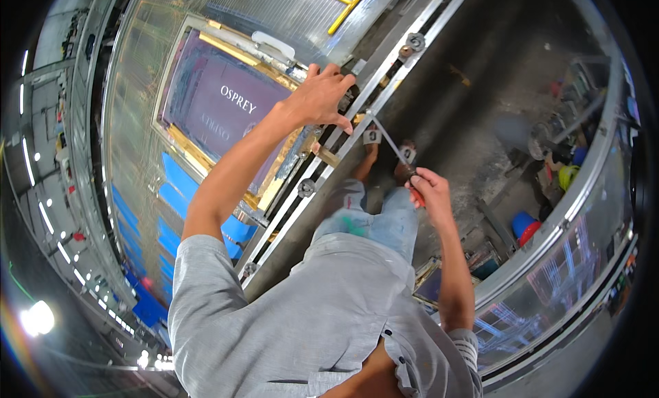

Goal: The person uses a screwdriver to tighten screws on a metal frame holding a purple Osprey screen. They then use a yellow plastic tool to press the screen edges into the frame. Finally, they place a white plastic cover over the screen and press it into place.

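My left hand [321, 99] reaches over the near edge of a screen-printing frame [184, 61], its fingers spread and thumb apart beside dark fittings on a metal rail [392, 82]. Whether its fingertips touch the fittings I cannot tell. Purple mesh with pale lettering [226, 99] fills the frame. In my right hand [432, 192] is a screwdriver [391, 138], the red and dark handle held in closed fingers. Its long shaft slants up and left, and the tip ends at the rail below my left hand. A metal clamp piece [325, 153] sticks out from the frame's edge.
The frame lies on a long glassy table with blue tape strips [177, 185]. A white-handled squeegee [273, 44] lies along the frame's far edge, and a yellow bar [349, 12] lies beyond. Round knobs [306, 187] sit along the rail. At right, a red-and-blue bucket [526, 228] stands by another table.
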Demonstrator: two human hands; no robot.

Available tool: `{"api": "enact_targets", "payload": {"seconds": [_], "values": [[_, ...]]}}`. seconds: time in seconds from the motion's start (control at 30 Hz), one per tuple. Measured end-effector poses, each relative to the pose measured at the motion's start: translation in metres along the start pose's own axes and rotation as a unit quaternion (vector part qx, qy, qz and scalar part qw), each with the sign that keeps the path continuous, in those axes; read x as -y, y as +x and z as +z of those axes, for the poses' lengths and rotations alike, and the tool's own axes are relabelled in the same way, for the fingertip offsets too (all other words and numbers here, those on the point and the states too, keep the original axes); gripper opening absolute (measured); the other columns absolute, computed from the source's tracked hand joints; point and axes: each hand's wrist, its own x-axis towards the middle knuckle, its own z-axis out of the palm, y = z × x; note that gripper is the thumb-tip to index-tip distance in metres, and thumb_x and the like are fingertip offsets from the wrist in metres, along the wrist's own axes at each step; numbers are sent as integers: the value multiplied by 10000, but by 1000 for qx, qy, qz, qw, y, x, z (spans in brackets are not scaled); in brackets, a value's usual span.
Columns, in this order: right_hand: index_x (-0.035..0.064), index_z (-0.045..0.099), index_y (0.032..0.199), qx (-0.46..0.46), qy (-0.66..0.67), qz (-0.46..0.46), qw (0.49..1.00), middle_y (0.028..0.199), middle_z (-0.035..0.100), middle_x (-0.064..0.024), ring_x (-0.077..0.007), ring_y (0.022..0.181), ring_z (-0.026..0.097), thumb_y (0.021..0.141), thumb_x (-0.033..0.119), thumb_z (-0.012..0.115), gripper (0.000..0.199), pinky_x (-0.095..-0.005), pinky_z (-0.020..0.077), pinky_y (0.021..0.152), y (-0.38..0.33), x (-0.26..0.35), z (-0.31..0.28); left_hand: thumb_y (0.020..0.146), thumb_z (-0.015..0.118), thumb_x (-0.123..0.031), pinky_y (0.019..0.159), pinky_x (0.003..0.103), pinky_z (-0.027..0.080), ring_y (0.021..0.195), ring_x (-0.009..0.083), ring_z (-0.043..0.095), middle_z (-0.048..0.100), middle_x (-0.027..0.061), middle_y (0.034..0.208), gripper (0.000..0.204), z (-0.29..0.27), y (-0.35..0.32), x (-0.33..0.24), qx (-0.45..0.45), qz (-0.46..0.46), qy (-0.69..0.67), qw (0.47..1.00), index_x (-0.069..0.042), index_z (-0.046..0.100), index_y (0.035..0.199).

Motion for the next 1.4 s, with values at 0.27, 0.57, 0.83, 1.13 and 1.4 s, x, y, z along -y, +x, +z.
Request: {"api": "enact_targets", "payload": {"seconds": [0.27, 0.57, 0.83, 1.13, 1.4], "values": [[-42, 673, 1104, 144, -58, 42, 987, 826, 686, -59, -57, 572, 564, 947, 58, 568, 214, -204, 444, 490, 126, 40, -68, 514, 915, -464, 998, 529, 317, 1061, 276, 488, 623, 57, 913, 623, 22, 61, 25, 5, -42, -40, 998, -42, 687, 912], [-29, 692, 1111, 174, -9, 67, 982, 854, 670, -35, -47, 608, 548, 930, 27, 595, 212, -208, 425, 512, 175, 9, -102, 615, 878, -507, 1173, 584, 177, 1227, 279, 501, 623, 74, 1093, 694, 61, 76, 31, -35, -38, -26, 998, -102, 645, 1127], [-24, 678, 1139, 177, 5, 31, 984, 843, 636, -24, -64, 614, 553, 958, 43, 582, 216, -208, 419, 510, 183, -14, -114, 697, 711, -275, 1207, 566, 111, 1200, 296, 525, 614, 79, 1114, 442, 74, 68, 39, -71, -41, -76, 994, -87, 664, 1094], [-32, 676, 1136, 191, 22, -13, 981, 877, 619, -39, -74, 625, 558, 964, 58, 576, 219, -209, 433, 522, 191, -29, -102, 700, 727, -282, 1156, 566, 194, 1104, 286, 559, 624, 56, 1018, 366, 100, 69, 40, -145, -60, -27, 987, -93, 675, 1009], [-45, 680, 1138, 202, 25, -21, 979, 888, 618, -50, -78, 632, 558, 934, 32, 584, 239, -220, 446, 542, 192, -33, -99, 700, 732, -272, 1147, 559, 209, 1088, 276, 565, 624, 53, 1008, 343, 96, 69, 38, -144, -57, -8, 988, -97, 673, 990]]}}
